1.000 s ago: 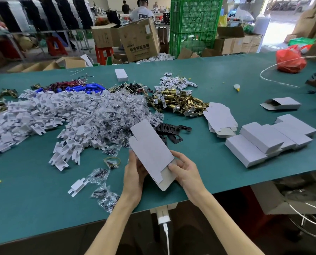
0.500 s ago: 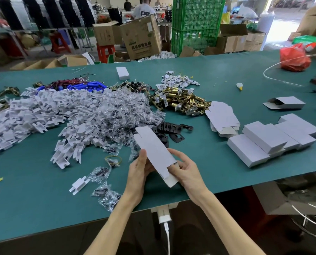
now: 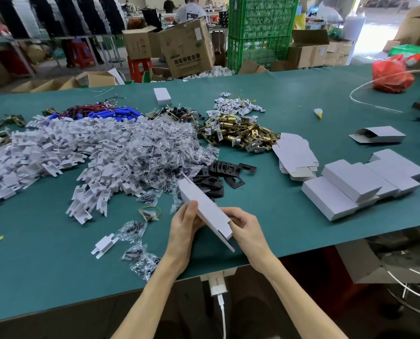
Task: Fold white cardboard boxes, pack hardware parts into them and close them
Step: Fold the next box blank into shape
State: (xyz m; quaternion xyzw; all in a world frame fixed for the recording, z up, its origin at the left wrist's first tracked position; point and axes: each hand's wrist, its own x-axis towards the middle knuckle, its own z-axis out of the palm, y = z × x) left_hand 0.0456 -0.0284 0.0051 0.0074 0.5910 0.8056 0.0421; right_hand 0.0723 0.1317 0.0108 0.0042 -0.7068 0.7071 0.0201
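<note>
A flat white cardboard box blank [image 3: 205, 207] is held above the near edge of the green table [image 3: 45, 253], tilted with its far end up. My left hand [image 3: 183, 231] grips its left side and my right hand [image 3: 249, 230] grips its lower right end. To the right lie several closed white boxes [image 3: 350, 184] and a stack of unfolded blanks [image 3: 293, 155]. Hardware lies beyond the blank: black plates [image 3: 224, 172], brass latch parts [image 3: 240, 132], bagged screws [image 3: 155, 152] and white plastic pieces [image 3: 45, 152].
One half-open box [image 3: 377, 135] sits far right, another small white box [image 3: 163, 95] at the back. A red bag [image 3: 391, 74] and a white tube [image 3: 375, 106] occupy the far right corner. Loose screw bags [image 3: 138, 255] lie near my left wrist. Green crates [image 3: 260, 33] and cartons stand behind.
The blank has turned from showing its broad face to nearly edge-on, narrowing as both hands squeeze it. My hands stayed in about the same place.
</note>
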